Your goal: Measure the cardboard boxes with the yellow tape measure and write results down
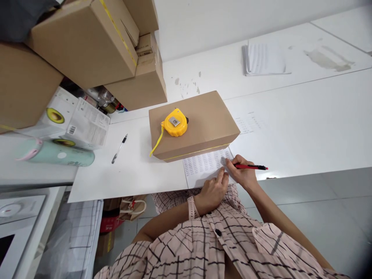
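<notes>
My right hand (242,172) is closed on a red pen (251,167) whose tip rests on a printed sheet (203,164) at the near edge of the white table (290,128). My left hand (213,192) lies on the sheet's near edge with a finger stretched toward the pen tip; a watch band is on its wrist. Just beyond the sheet stands a closed brown cardboard box (200,120), partly covering the paper. On the box lies a yellow tape measure (174,123) with its yellow strap hanging over the box's left side.
A clear ballpoint pen (119,148) lies left of the box. Stacked cardboard boxes (87,42), white product boxes (75,120) and a mint bottle (55,153) crowd the left. A stack of papers (263,58) lies at the far side. Bags sit below the table.
</notes>
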Motion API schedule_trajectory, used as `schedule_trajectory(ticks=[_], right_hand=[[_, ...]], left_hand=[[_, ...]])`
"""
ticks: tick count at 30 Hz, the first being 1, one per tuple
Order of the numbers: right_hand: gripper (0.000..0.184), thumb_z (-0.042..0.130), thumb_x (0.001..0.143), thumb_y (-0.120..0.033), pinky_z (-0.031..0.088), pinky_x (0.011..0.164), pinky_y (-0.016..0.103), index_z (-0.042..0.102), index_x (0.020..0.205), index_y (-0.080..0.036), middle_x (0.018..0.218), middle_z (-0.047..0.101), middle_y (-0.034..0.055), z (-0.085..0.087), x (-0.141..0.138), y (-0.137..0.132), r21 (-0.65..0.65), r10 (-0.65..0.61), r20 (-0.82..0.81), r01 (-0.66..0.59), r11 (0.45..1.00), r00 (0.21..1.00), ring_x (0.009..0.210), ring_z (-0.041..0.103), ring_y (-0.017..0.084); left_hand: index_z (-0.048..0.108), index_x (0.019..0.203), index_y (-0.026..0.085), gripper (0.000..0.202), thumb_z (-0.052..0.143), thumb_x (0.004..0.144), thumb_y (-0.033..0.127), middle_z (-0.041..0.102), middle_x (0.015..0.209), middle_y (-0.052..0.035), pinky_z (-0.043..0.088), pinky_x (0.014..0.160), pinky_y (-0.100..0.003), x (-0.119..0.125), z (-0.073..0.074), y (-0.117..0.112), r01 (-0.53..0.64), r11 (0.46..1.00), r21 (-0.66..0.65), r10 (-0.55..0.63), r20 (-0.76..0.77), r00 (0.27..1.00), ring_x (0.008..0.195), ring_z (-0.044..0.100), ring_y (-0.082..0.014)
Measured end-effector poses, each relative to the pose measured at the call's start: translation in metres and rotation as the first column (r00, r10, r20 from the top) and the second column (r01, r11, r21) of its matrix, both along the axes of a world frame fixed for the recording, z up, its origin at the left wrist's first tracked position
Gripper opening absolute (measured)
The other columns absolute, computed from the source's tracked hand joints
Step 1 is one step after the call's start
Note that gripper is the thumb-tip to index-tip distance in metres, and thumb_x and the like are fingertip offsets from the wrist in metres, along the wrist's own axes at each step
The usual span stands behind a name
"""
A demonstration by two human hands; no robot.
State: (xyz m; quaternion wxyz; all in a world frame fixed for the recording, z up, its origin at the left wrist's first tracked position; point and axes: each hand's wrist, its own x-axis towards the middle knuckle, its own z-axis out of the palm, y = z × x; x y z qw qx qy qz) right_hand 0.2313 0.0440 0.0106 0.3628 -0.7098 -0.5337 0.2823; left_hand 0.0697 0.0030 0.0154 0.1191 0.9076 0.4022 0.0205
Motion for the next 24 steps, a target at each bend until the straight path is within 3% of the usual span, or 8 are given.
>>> schedule_trajectory(ticks=[24], right_hand=[[0.045, 0.064, 0.082, -0.054, 0.035, 0.050, 0.028, 0.042, 0.056, -0.024, 0.049, 0.047, -0.0032, 0.0018, 0.0001, 0.0007, 0.015, -0.024, -0.027, 0.024, 1.000, 0.999, 0.049, 0.041, 0.012]], left_hand=[[0.052, 0.142, 0.007, 0.043, 0.043, 0.101, 0.018, 0.053, 0.151, -0.0253, 0.062, 0.067, -0.029, 0.0001, -0.0013, -0.0005, -0.022, 1.000, 0.021, 0.022, 0.028, 0.999, 0.086, 0.077, -0.0213]])
